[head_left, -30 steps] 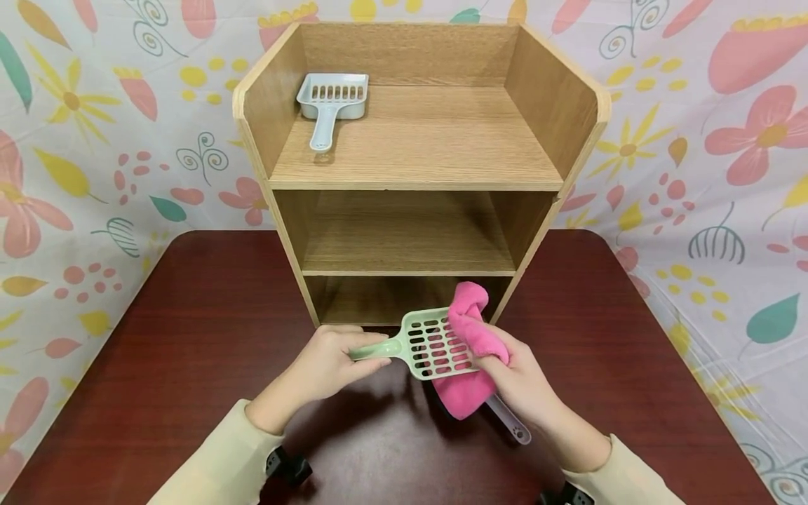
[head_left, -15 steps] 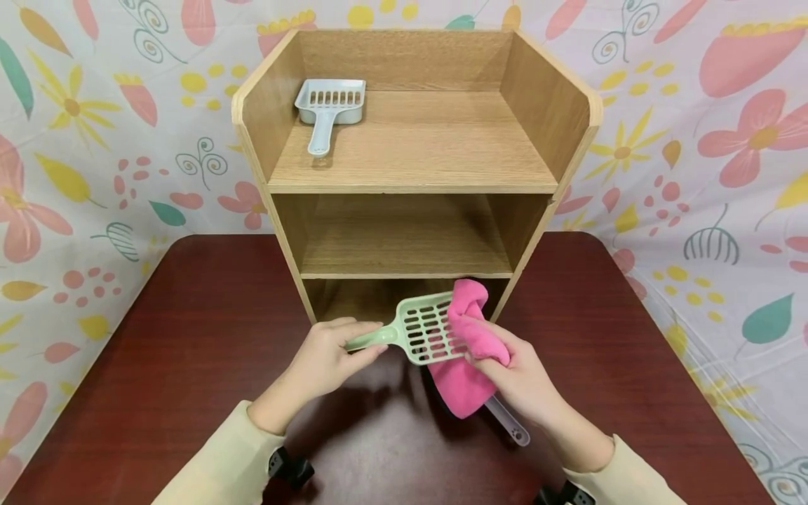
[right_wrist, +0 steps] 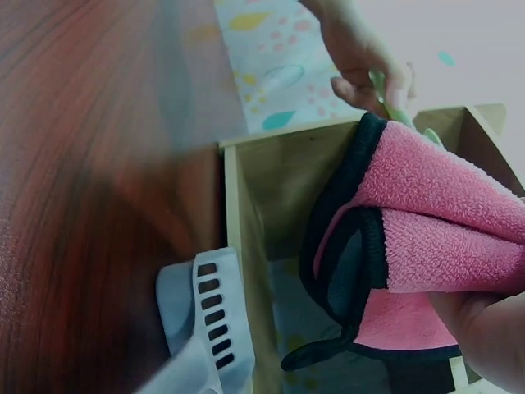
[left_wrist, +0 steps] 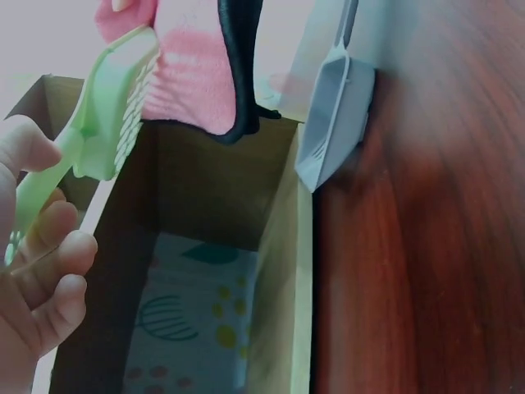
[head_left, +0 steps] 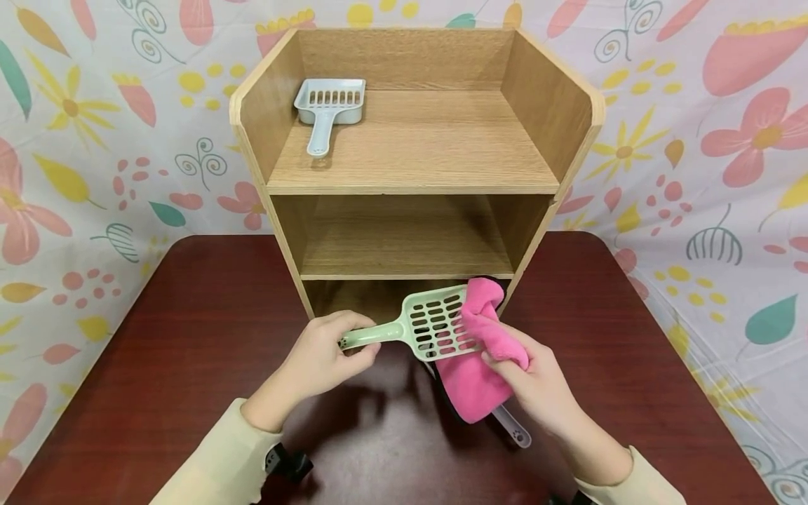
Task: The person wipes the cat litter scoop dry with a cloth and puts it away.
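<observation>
My left hand [head_left: 325,361] pinches the handle of a pale green slotted litter scoop [head_left: 393,331], held above the table. With my right hand [head_left: 539,382] I grip a bunched pink cloth [head_left: 470,386] against the far end of the scoop, covering its edge. Black trim runs along the cloth [right_wrist: 443,180] in the right wrist view. Below the cloth lies a greyish-lilac scoop, its handle [head_left: 513,428] showing in the head view; its tray [left_wrist: 353,103] appears in the left wrist view.
A wooden shelf unit [head_left: 410,189] stands at the back of the dark red table [head_left: 208,337]. A light blue litter scoop [head_left: 323,126] rests in its tray at the top shelf's left. Behind hangs a flower-patterned sheet [head_left: 701,175].
The green scoop has risen slightly from a second ago. In the last half second, my right hand and the pink cloth have shifted right along the scoop's end.
</observation>
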Demonstrator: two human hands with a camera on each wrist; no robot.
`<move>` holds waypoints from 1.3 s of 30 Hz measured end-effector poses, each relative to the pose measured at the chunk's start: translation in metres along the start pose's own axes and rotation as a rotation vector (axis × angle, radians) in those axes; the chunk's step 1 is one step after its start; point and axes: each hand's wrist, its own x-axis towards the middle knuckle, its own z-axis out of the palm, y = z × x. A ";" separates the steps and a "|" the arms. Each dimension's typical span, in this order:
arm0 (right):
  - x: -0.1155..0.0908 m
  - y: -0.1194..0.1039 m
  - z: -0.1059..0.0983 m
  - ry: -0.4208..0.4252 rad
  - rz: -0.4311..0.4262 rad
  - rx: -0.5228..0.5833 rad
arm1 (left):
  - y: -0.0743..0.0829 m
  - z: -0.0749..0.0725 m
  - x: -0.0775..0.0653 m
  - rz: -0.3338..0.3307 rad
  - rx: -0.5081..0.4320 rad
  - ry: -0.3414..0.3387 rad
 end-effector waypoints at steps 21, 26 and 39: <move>-0.002 0.010 -0.025 0.054 0.114 0.404 | 0.002 -0.027 0.009 0.029 -0.081 0.142; -0.004 0.014 -0.024 0.065 0.137 0.400 | 0.006 -0.033 0.014 0.052 -0.075 0.152; -0.006 0.018 -0.022 0.069 0.153 0.395 | 0.016 -0.057 0.032 0.119 -0.064 0.173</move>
